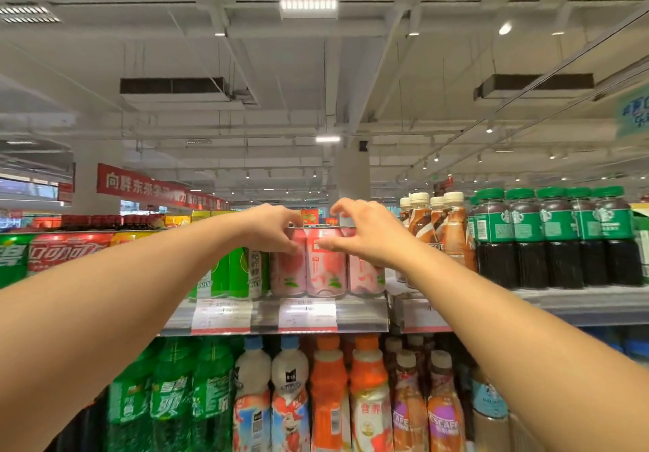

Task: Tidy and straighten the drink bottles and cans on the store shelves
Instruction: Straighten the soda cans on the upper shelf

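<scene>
Three pink peach-print cans stand in a row at the front of the top shelf [358, 314]. My left hand [272, 228] grips the left pink can [289, 272], with the thumb on its front and the fingers curled over its rim. My right hand [365, 233] holds the middle pink can [326, 272]: the thumb presses its upper front and the fingers arch over its top. The right pink can [367, 279] is partly hidden behind my right wrist. Both forearms reach up from the lower corners.
Green cans [242, 269] and red cola cans [66, 246] stand to the left. Brown milk-tea bottles [435, 226] and green-capped dark coffee bottles [558, 241] stand to the right. The lower shelf holds green soda bottles [172, 392] and orange and white drink bottles [330, 392]. Price tags [307, 314] line the shelf edge.
</scene>
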A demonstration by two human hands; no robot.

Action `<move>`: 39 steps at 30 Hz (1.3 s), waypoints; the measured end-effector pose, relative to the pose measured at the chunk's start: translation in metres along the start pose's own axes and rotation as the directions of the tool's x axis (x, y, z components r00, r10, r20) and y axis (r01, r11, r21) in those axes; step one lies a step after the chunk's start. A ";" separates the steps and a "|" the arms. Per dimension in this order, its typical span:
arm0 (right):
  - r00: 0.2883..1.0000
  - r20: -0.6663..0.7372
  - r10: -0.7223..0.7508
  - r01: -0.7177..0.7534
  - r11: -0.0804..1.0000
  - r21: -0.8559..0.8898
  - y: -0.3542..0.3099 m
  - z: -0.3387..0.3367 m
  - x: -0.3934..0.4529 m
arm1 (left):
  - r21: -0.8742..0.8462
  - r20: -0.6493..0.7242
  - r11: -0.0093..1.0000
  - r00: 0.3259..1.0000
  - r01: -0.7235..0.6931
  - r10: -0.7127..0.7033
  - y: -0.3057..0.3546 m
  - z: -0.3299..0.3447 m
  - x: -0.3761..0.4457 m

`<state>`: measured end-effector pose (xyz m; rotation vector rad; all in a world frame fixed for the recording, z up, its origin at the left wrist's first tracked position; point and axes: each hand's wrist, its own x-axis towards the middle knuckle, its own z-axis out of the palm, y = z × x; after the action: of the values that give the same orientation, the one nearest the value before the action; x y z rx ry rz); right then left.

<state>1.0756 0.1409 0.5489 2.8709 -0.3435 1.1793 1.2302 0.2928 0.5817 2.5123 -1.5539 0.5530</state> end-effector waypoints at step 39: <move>0.980 0.011 0.199 -0.197 0.961 0.195 0.033 0.005 -0.018 | 0.017 -0.150 0.992 0.981 -0.122 0.124 0.039 0.018 -0.004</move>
<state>1.0603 0.1119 0.5305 3.0569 -0.5569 1.3264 1.1985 0.2728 0.5602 2.3302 -1.6603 0.7482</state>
